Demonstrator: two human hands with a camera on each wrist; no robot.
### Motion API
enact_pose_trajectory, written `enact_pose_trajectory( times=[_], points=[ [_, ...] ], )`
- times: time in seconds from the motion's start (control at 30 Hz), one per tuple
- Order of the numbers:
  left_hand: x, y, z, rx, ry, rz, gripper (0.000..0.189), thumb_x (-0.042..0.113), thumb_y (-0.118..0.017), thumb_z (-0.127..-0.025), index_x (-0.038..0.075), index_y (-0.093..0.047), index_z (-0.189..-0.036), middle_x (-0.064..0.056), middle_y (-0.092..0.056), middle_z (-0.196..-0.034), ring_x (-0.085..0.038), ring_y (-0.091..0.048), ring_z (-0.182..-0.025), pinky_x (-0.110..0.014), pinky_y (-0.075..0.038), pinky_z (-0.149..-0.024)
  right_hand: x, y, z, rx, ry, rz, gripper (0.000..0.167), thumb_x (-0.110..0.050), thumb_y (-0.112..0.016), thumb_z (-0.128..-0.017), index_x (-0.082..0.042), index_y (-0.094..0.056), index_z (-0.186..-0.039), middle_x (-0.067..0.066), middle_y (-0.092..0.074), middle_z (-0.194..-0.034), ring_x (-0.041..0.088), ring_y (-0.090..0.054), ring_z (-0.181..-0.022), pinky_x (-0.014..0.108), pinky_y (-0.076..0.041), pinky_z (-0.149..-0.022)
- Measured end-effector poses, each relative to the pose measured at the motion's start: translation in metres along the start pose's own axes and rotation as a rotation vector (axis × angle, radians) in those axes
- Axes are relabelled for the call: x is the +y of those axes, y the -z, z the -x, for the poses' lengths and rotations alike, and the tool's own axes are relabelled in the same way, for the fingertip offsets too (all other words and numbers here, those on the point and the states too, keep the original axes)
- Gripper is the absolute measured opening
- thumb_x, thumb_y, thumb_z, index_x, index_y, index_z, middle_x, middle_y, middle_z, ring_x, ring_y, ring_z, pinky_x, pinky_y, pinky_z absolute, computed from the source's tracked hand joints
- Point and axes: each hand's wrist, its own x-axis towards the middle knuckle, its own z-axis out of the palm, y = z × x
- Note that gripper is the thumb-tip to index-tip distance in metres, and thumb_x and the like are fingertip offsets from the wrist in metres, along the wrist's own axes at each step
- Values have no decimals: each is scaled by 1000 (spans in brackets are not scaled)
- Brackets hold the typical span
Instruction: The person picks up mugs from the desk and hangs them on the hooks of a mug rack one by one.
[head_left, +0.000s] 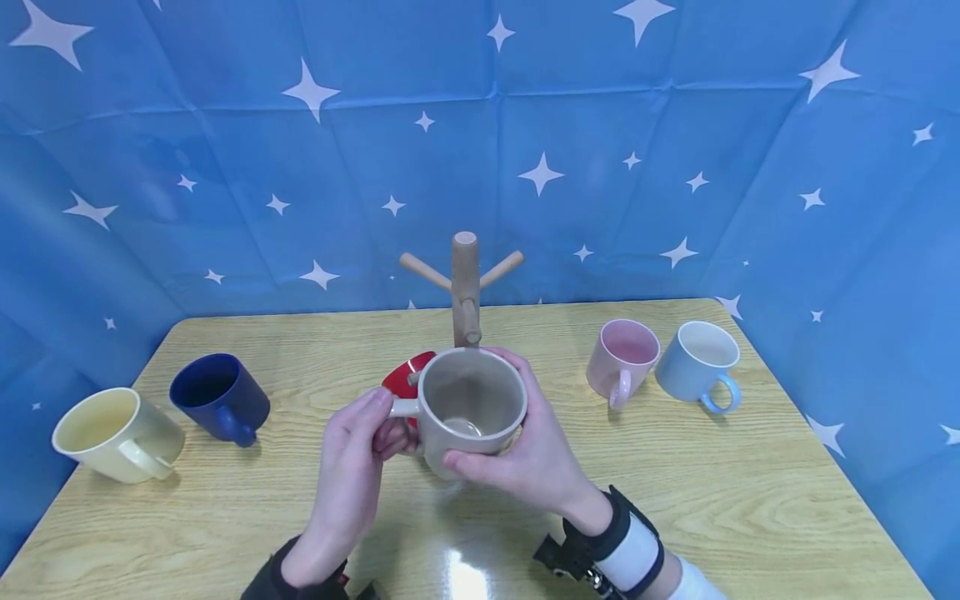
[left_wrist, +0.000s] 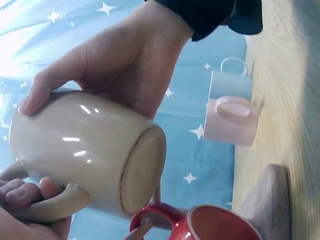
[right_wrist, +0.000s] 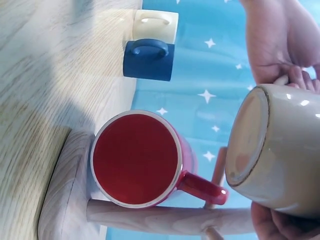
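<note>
A beige mug [head_left: 442, 454] is held in front of the wooden mug tree [head_left: 465, 283], its mouth tilted toward me. My left hand [head_left: 348, 475] grips its handle from the left. Around the right side of its body curls my right hand [head_left: 532, 458], thumb at the near side below the rim. In the left wrist view, the mug's bottom [left_wrist: 145, 170] is off the table. Behind it, a red mug [right_wrist: 135, 160] hangs by its handle on a lower peg of the tree, mostly hidden in the head view. The right hand is largely cut off in the right wrist view.
On the table's left stand a cream mug [head_left: 112, 433] and a dark blue mug [head_left: 225, 400]. A pink mug [head_left: 622, 358] and a light blue mug [head_left: 697, 358] stand at the right. The tree's wooden base [right_wrist: 65, 200] rests on the table. A starry blue curtain [head_left: 450, 167] hangs behind.
</note>
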Motion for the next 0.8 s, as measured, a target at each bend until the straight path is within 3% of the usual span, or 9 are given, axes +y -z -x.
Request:
enact_pose_trajectory(
  times=[0.13, 0.33, 0.57, 0.67, 0.8],
  points=[
    [4, -3, 0, 21, -17, -72, 43, 12, -40, -112, -3, -36, -72, -4, -36, -64, -17, -42, -58, -27, -56, -67, 0, 3, 1, 8, -14, 16, 95, 0, -88, -70, -11, -43, -152, 13, -59, -145, 23, -60, -127, 39, -57, -103],
    [9, -7, 1, 93, -55, -241, 39, 11, -47, -111, -6, -58, -78, 5, -58, -71, -11, -65, -69, -24, -57, -71, 0, 8, 0, 14, -34, 19, 92, -12, -91, -73, -12, -43, -152, 13, -59, -145, 24, -60, -127, 40, -57, -102],
    [15, -4, -2, 115, -111, -345, 16, 5, -54, -108, -6, -66, -106, 9, -66, -92, -8, -64, -85, -17, -56, -78, -1, 17, 1, 25, -57, 38, 91, -29, -91, -79, -12, -41, -154, 14, -58, -145, 21, -60, -125, 43, -56, -102],
    [16, -2, -4, 138, -176, -376, 17, 4, -56, -106, -4, -66, -117, 10, -67, -103, -7, -63, -94, -15, -56, -79, -1, 21, 2, 13, -74, 46, 89, -27, -90, -80, -12, -42, -154, 14, -58, -146, 20, -59, -126, 43, -56, -102],
    [15, -1, -6, 155, -368, -511, 21, -1, -60, -101, -4, -66, -121, -3, -70, -112, -5, -62, -104, -11, -56, -86, 0, 31, 8, 3, -82, 70, 86, -19, -88, -80, -10, -44, -153, 16, -58, -145, 19, -59, -125, 42, -55, -103]
  ],
)
